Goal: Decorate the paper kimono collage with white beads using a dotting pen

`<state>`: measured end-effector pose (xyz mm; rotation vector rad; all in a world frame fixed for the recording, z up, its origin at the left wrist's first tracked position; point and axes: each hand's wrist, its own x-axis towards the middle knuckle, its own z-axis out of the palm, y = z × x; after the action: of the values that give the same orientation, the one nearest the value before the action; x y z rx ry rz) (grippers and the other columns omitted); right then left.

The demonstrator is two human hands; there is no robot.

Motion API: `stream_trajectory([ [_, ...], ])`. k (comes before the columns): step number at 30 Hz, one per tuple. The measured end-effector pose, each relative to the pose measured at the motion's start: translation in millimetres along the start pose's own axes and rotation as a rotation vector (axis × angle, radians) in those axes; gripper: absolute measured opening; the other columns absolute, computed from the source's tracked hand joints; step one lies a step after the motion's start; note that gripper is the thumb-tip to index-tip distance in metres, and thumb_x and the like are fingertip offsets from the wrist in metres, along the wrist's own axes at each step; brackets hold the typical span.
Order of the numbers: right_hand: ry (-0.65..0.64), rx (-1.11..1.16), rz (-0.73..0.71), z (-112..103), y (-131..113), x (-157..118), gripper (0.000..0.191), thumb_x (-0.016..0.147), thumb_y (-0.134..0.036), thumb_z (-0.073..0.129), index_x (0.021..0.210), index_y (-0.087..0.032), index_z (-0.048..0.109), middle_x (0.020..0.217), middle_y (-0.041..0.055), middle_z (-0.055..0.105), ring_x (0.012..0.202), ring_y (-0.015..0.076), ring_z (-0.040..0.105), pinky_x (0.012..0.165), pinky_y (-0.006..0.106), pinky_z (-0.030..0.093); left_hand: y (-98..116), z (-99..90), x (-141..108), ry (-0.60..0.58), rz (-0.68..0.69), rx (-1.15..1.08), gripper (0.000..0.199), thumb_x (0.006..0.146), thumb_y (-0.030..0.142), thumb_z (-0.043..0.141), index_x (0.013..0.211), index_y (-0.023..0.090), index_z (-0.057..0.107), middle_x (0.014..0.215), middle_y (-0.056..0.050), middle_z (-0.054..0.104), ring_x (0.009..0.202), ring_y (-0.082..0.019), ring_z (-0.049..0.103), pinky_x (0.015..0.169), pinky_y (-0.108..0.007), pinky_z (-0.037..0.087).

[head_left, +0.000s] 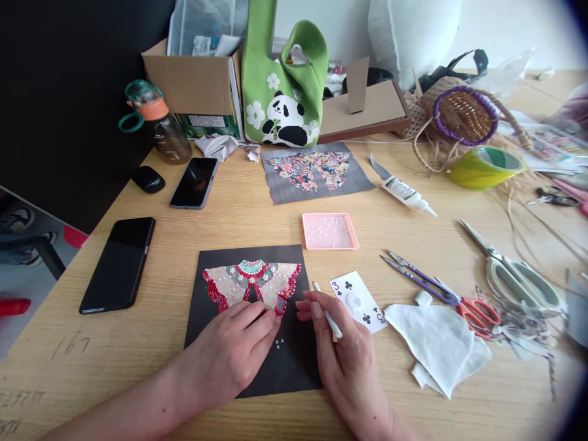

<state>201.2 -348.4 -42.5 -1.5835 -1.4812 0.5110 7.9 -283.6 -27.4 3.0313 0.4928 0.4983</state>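
A small beaded fabric collar (252,277), red, cream and teal with pearl beads, lies on a black sheet (294,361). My left hand (241,343) rests over the collar's lower edge, fingers bent together and fingertips touching it; what they may pinch is hidden. Just to the right, my right hand (342,349) grips a slim white pencil-like stick (331,320) between thumb and fingers. A few loose pearl beads (277,344) lie on the black sheet between my hands. Beside my right hand is a three of clubs playing card (362,294) bearing a whitish blob.
Beyond the black sheet sits a pink tray (329,248) of tiny beads. Purple-handled snips (425,283), grey scissors (519,272) and white cloth (441,346) lie right. Phones (118,263), a glue bottle (407,191), a patterned cutout (312,171) and green bag (285,79) surround them.
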Motion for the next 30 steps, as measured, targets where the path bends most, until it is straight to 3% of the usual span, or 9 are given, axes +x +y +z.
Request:
stream_trajectory([
  [30,-0.017,0.02,0.027,-1.1,0.1,-2.1,0.02,0.101,-0.017,0.044,0.115,-0.023,0.057,0.088,0.0016,0.076,0.074,0.0125,0.073,0.067,0.022,0.058,0.6,-2.9,2.2,0.011,0.004,0.019,0.035,0.098,0.005,0.036,0.115,0.003,0.066,0.103,-0.013,0.071,0.096,-0.025,0.063,0.08,-0.038,0.056],
])
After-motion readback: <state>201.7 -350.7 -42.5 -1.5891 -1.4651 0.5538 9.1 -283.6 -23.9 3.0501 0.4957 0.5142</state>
